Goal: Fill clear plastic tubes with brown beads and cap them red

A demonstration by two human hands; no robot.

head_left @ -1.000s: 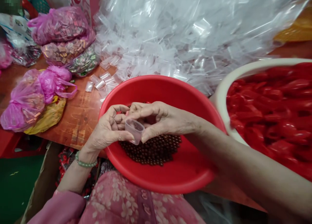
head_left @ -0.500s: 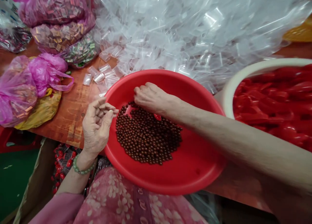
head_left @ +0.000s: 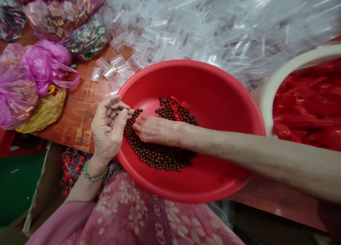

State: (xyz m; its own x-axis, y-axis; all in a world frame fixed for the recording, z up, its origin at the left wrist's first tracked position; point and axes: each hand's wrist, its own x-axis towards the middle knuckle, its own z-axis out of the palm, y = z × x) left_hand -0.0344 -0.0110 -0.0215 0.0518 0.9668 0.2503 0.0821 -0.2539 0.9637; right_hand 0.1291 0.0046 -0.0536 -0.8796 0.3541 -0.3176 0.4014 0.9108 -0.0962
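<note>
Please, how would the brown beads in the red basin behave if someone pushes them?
The brown beads would probably roll easily, since they look round. They are likely to be slippery, as their surfaces shine. Pushed, they may scatter, but probably only as far as the raised wall of the red basin.

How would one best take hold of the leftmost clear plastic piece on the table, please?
I would pinch the leftmost clear piece lightly by its near end, coming from the near side. It seems to lie on its side at the edge of the group; the wooden table is bare before that end, while other clear pieces crowd its right.
</note>
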